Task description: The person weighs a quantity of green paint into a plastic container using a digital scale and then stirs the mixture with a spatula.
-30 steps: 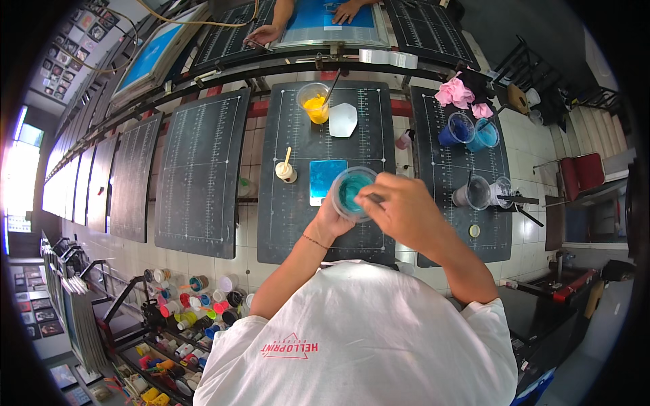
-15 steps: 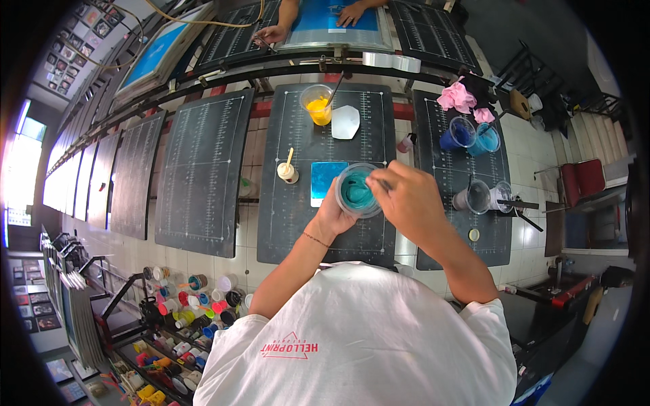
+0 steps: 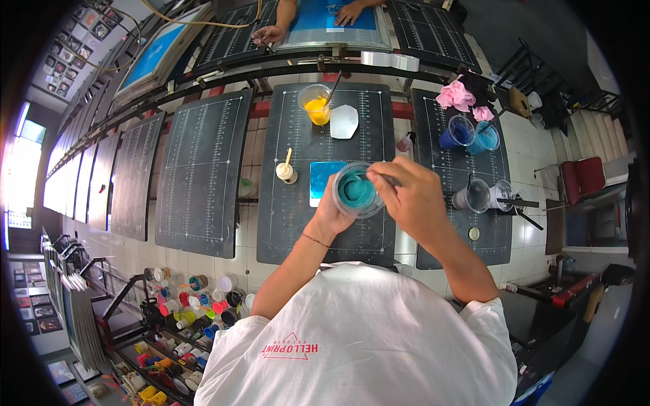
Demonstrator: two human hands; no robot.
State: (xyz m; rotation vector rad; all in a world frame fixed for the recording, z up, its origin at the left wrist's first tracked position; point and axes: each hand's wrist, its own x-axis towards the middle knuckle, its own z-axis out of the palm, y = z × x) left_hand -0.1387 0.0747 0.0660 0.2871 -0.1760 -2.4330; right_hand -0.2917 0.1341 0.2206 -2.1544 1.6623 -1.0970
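My left hand grips a clear plastic cup of teal paint from below, holding it over the dark gridded board in front of me. My right hand is closed on a thin stirring stick whose tip reaches into the cup. Just behind the cup a blue square card lies on the board. A small white pot with a stick stands to its left.
Farther back on the board are a cup of yellow paint and a white lid. The right board carries blue cups, clear cups and pink rags. Another person's hands work at a blue screen. Paint jars fill a shelf lower left.
My right hand has shifted around the cup's rim with the stick, from over the cup toward its right side. The cup stays in my left hand.
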